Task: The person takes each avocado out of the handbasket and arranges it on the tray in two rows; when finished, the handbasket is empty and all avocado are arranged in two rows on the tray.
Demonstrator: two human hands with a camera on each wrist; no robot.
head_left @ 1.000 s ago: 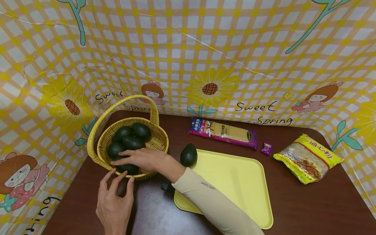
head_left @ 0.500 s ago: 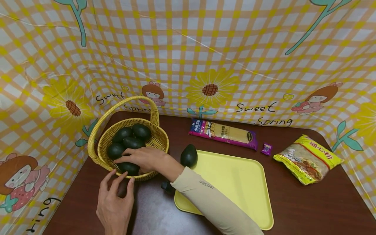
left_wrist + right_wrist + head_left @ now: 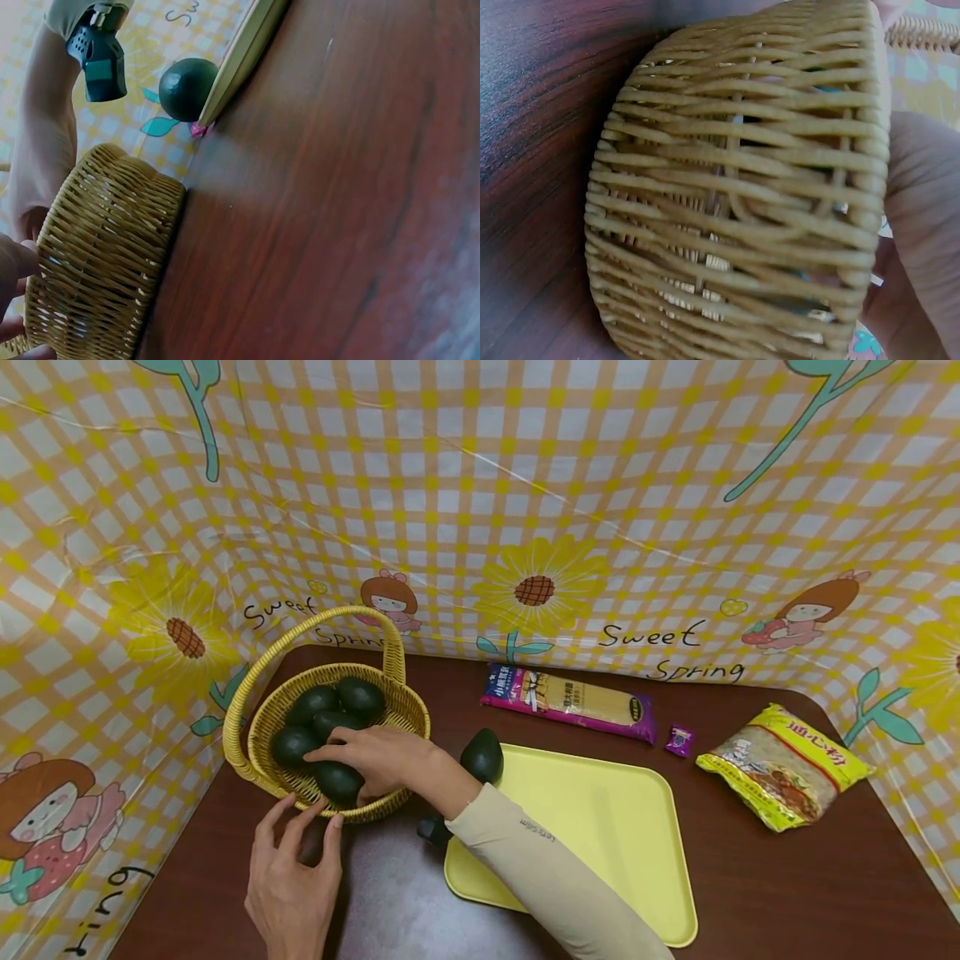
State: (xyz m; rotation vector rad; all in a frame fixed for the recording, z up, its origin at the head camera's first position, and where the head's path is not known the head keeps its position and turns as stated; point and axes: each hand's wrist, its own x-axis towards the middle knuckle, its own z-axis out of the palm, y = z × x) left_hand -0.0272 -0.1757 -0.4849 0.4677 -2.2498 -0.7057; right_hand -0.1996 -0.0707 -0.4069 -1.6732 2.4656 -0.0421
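Note:
A yellow wicker basket [image 3: 420, 710] with a tall handle stands at the left in the head view, holding several dark green avocados [image 3: 294, 747]. Inside it, my right hand [image 3: 386, 760] grips the avocado [image 3: 337, 783] nearest the front rim, fingers curled over it. My left hand [image 3: 292, 881] rests its fingertips on the front rim, fingers spread and slightly bent. The wrist views show the basket's woven side [image 3: 105, 255], with the left fingers [image 3: 15, 270] at its edge; in the right wrist view the wall [image 3: 735, 180] hides the avocados.
Right of the basket lies a yellow tray [image 3: 600, 843], with another avocado [image 3: 482, 757] at its back left corner. Behind are a noodle pack [image 3: 570, 700] and a small purple packet [image 3: 679, 740]. A yellow bag [image 3: 787, 767] lies at the far right.
My right fingers have drawn back slightly to the right and curled round the front avocado, which has shifted and turned a little. My left hand has stayed at the rim.

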